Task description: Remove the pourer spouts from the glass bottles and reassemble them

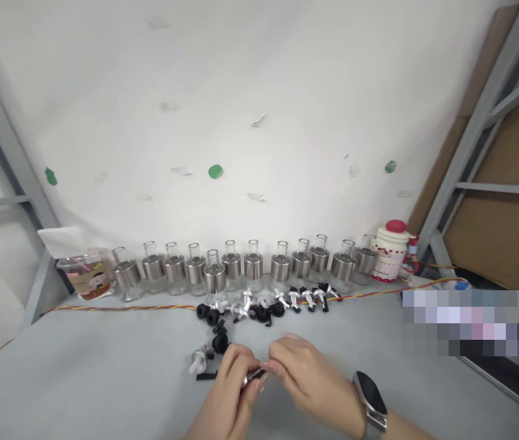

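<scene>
My left hand (236,386) is closed in a pinch on a small black-and-silver pour spout (254,374), mostly hidden by my fingers. Thumb and fingertips of my right hand (302,373) press together at the right end of the same piece. Just left of my left hand lie a silver-white pour spout (198,361), a black strip (206,376) and a round black stopper (220,342). Beyond both hands, several silver pour spouts (307,298) with black parts lie in a loose row, with more black stoppers (212,316) among them.
Glass bottles with steel collars (214,279) line the wall. A patterned plastic cup (88,278) stands at their left, a white jar with a red knob (388,256) at their right. Twisted wire (149,307) runs across the grey table (103,366). A blurred-out object (470,324) lies right.
</scene>
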Available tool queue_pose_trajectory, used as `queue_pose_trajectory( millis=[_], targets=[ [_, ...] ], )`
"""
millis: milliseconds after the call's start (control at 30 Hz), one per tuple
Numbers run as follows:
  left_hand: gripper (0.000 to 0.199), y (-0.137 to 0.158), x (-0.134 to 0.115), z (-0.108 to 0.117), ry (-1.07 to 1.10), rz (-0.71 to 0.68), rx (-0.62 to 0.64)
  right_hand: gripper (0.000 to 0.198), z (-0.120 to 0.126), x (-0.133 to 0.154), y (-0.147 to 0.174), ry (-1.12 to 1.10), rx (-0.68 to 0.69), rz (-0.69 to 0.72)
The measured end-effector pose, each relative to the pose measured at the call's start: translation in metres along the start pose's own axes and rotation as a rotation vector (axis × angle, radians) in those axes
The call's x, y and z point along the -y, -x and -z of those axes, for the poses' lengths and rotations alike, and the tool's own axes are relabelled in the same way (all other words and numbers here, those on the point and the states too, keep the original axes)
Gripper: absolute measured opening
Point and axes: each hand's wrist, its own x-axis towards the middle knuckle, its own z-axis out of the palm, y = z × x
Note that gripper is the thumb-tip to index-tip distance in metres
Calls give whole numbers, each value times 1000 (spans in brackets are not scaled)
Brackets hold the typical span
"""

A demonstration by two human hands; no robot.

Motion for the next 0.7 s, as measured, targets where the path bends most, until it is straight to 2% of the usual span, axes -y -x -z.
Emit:
queue_pose_trajectory(
  millis=[100,233,300,467,700],
  targets=[
    [24,-2,2,-1,133,133,21,34,-9,-4,2,-66,-52,13],
    [33,-4,7,-2,480,507,142,33,-15,-6,3,-92,-107,-2],
    [37,-6,8,-3,600,623,166,32,-16,-6,4,-91,-140,4],
    [42,-8,3,-3,743,713,154,33,-22,-3,5,-102,-218,5],
    [44,-7,1,-6,710,764,118,33,-31,-7,6,-22,-278,41]
  ],
)
